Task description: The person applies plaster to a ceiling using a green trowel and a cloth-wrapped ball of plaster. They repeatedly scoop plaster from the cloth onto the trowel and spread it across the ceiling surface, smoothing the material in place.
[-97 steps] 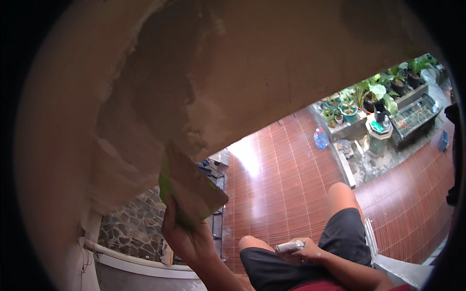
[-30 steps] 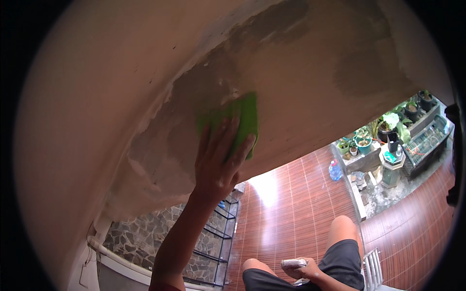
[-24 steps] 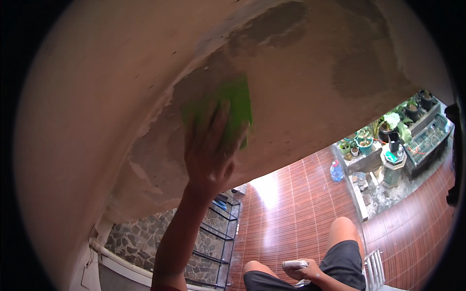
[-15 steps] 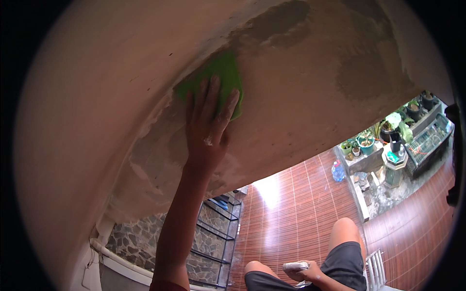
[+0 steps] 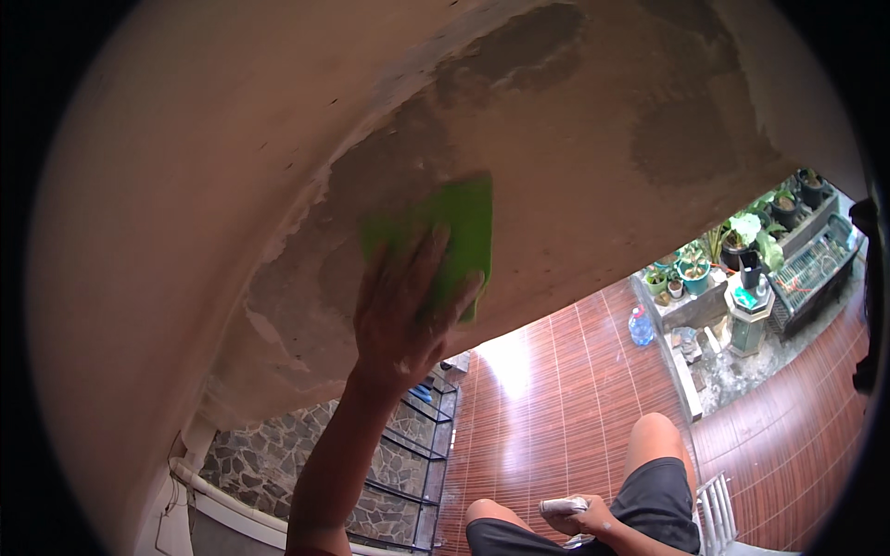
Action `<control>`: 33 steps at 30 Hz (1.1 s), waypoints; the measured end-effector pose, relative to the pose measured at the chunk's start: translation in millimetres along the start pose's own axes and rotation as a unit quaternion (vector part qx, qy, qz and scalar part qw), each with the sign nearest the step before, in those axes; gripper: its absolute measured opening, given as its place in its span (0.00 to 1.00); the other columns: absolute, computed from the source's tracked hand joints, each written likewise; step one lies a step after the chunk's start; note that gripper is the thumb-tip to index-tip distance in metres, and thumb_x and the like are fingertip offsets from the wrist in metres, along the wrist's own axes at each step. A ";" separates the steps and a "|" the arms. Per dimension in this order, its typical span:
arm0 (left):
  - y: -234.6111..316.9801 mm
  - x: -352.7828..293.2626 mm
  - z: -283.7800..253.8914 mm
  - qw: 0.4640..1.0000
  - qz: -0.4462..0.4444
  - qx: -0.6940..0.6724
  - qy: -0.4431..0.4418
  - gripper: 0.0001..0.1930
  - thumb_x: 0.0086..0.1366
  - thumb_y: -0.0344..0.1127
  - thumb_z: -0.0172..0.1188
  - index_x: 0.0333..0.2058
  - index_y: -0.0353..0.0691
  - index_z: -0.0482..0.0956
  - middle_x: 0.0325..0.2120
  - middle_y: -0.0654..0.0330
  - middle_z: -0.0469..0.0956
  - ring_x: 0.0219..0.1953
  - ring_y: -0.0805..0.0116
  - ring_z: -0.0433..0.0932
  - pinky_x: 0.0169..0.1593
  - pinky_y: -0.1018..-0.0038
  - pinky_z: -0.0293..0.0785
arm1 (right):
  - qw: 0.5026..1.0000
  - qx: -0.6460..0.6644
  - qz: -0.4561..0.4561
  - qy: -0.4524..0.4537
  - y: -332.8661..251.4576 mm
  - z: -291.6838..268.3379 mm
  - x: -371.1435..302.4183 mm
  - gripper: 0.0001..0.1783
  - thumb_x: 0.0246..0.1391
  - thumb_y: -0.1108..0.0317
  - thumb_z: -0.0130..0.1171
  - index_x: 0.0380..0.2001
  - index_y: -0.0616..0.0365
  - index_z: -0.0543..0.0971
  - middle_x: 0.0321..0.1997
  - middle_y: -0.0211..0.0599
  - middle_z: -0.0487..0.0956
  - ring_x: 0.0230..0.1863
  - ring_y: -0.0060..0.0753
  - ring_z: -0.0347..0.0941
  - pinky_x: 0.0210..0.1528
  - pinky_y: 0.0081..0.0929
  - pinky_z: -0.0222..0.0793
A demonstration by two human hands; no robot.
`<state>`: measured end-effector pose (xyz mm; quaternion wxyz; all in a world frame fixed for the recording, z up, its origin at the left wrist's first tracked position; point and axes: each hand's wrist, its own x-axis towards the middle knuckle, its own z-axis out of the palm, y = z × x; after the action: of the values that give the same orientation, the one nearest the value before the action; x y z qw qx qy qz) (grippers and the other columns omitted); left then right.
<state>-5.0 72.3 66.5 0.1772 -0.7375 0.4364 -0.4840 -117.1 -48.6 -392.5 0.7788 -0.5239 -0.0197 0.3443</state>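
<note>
My left hand point(image 5: 403, 315) is raised against the sloping plaster surface point(image 5: 565, 195) overhead. Its fingers press a flat green plastic spreader point(image 5: 468, 227) to the plaster; hand and spreader are slightly blurred. Whitish smears mark the fingers. Darker, damp-looking patches point(image 5: 528, 42) show on the plaster, one of them beside the spreader along the curved edge. Down at my lap, my right hand point(image 5: 593, 519) is closed around a small whitish packet-like thing point(image 5: 564, 506), whose kind I cannot make out.
Below lies a reddish-brown striped tile floor point(image 5: 565, 398). A black metal rack point(image 5: 431, 454) stands beside the stone-patterned surface at lower left. To the right are potted plants point(image 5: 693, 264), a blue-tinted bottle point(image 5: 641, 327), a green crate point(image 5: 816, 278) and a white slatted seat point(image 5: 717, 519).
My left hand has swept the green spreader down and slightly right over the plaster, uncovering a darker patch where it was. My right hand stays at my lap.
</note>
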 end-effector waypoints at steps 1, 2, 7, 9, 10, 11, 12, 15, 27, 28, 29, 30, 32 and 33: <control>-5.2 7.8 -0.3 1.000 0.002 0.009 0.014 0.29 0.53 0.26 0.60 0.55 0.57 0.75 0.59 0.53 0.70 0.62 0.52 0.68 0.65 0.49 0.62 | 1.000 -0.003 0.005 -0.002 -1.3 1.9 -0.4 0.23 0.42 0.75 0.72 0.45 0.63 0.80 0.43 0.39 0.83 0.42 0.29 0.80 0.48 0.24 0.75; -10.4 15.5 0.2 0.999 0.017 0.019 0.020 0.30 0.52 0.25 0.61 0.55 0.57 0.75 0.60 0.53 0.70 0.62 0.53 0.68 0.64 0.49 0.62 | 1.000 -0.010 0.008 -0.004 -2.9 3.4 -1.2 0.23 0.42 0.75 0.72 0.45 0.63 0.80 0.42 0.39 0.83 0.42 0.28 0.80 0.48 0.24 0.75; -36.2 48.1 10.7 0.997 0.043 0.069 0.007 0.37 0.44 0.22 0.64 0.55 0.58 0.75 0.60 0.54 0.68 0.63 0.53 0.66 0.64 0.50 0.63 | 0.999 -0.041 0.005 -0.016 -16.3 7.9 -4.0 0.22 0.43 0.75 0.72 0.44 0.64 0.80 0.42 0.40 0.83 0.42 0.28 0.80 0.48 0.24 0.75; -40.4 49.8 12.9 0.997 0.034 0.071 -0.007 0.38 0.44 0.21 0.64 0.56 0.58 0.74 0.61 0.54 0.67 0.64 0.52 0.65 0.65 0.49 0.62 | 1.000 -0.012 0.018 -0.006 -19.3 5.9 -6.0 0.23 0.40 0.72 0.75 0.42 0.63 0.81 0.42 0.38 0.83 0.41 0.26 0.80 0.47 0.25 0.75; -41.7 49.0 15.1 0.998 0.021 0.065 -0.015 0.38 0.44 0.21 0.64 0.57 0.58 0.74 0.62 0.53 0.66 0.64 0.51 0.64 0.65 0.48 0.61 | 0.999 0.001 0.035 0.004 -19.9 4.2 -5.2 0.23 0.39 0.71 0.76 0.42 0.63 0.81 0.41 0.37 0.83 0.41 0.26 0.79 0.47 0.25 0.75; -42.2 46.6 17.4 0.997 0.019 0.070 -0.023 0.39 0.43 0.21 0.64 0.57 0.58 0.73 0.62 0.53 0.66 0.64 0.50 0.64 0.65 0.48 0.61 | 1.000 0.006 0.026 0.002 -19.8 1.6 -4.2 0.23 0.39 0.71 0.76 0.42 0.63 0.81 0.41 0.37 0.83 0.41 0.26 0.79 0.47 0.25 0.75; -41.5 42.9 20.2 0.997 0.012 0.069 -0.027 0.39 0.43 0.20 0.64 0.58 0.58 0.73 0.63 0.53 0.65 0.64 0.49 0.64 0.65 0.47 0.60 | 0.999 0.008 0.034 0.007 -18.5 -2.3 -3.7 0.24 0.38 0.71 0.76 0.42 0.63 0.81 0.41 0.37 0.83 0.41 0.26 0.79 0.47 0.25 0.75; -37.1 24.1 25.6 0.997 0.005 0.039 -0.061 0.39 0.45 0.22 0.64 0.58 0.58 0.72 0.64 0.52 0.64 0.65 0.48 0.63 0.65 0.45 0.59 | 0.999 0.031 0.009 0.014 -8.8 -6.9 0.9 0.24 0.38 0.71 0.76 0.42 0.62 0.81 0.41 0.37 0.83 0.41 0.26 0.79 0.47 0.25 0.75; -15.7 1.8 -9.5 0.983 0.178 0.020 -0.029 0.11 0.61 0.39 0.62 0.43 0.57 0.80 0.49 0.64 0.77 0.52 0.65 0.76 0.56 0.56 0.71 | 1.000 0.008 -0.002 -0.003 -7.2 6.4 -0.9 0.23 0.40 0.70 0.76 0.41 0.64 0.81 0.40 0.38 0.83 0.40 0.25 0.80 0.46 0.23 0.75; -23.1 12.4 -8.3 0.982 0.188 0.024 -0.024 0.11 0.61 0.38 0.61 0.43 0.55 0.81 0.48 0.65 0.78 0.51 0.65 0.77 0.54 0.58 0.72 | 1.000 -0.011 0.003 0.001 -8.5 7.8 -1.2 0.23 0.39 0.72 0.76 0.41 0.64 0.82 0.40 0.38 0.83 0.40 0.26 0.80 0.46 0.24 0.75; -29.1 21.6 -6.2 0.980 0.194 0.033 -0.002 0.10 0.62 0.37 0.61 0.43 0.54 0.81 0.48 0.64 0.79 0.50 0.65 0.77 0.53 0.61 0.73 | 0.999 -0.034 0.011 0.006 -9.7 9.1 -1.2 0.22 0.38 0.73 0.76 0.41 0.64 0.82 0.40 0.38 0.84 0.40 0.27 0.80 0.46 0.24 0.76; -35.3 30.7 -3.3 0.979 0.200 0.042 0.021 0.10 0.62 0.36 0.60 0.43 0.52 0.81 0.47 0.64 0.80 0.50 0.65 0.77 0.52 0.63 0.73 | 0.999 -0.031 0.014 0.003 -11.1 9.5 -1.6 0.22 0.38 0.73 0.76 0.41 0.64 0.82 0.40 0.38 0.84 0.40 0.27 0.80 0.46 0.24 0.76; -47.4 44.5 0.8 0.973 0.218 0.063 0.047 0.10 0.62 0.35 0.59 0.43 0.49 0.80 0.49 0.64 0.79 0.51 0.66 0.76 0.51 0.67 0.74 | 0.999 -0.031 0.039 0.009 -14.0 8.7 -3.6 0.22 0.38 0.73 0.76 0.40 0.64 0.82 0.39 0.38 0.84 0.40 0.27 0.80 0.46 0.24 0.76; -53.3 49.0 1.2 0.969 0.229 0.076 0.050 0.10 0.62 0.36 0.58 0.43 0.48 0.80 0.51 0.65 0.78 0.52 0.67 0.75 0.52 0.67 0.74 | 0.999 -0.035 0.030 0.008 -15.3 7.8 -5.2 0.23 0.38 0.73 0.76 0.41 0.64 0.82 0.39 0.38 0.84 0.40 0.27 0.80 0.46 0.24 0.76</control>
<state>28.6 61.8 129.8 0.3168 -0.5771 0.5638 -0.4987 -116.3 -48.5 -374.5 0.7494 -0.5537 -0.0098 0.3630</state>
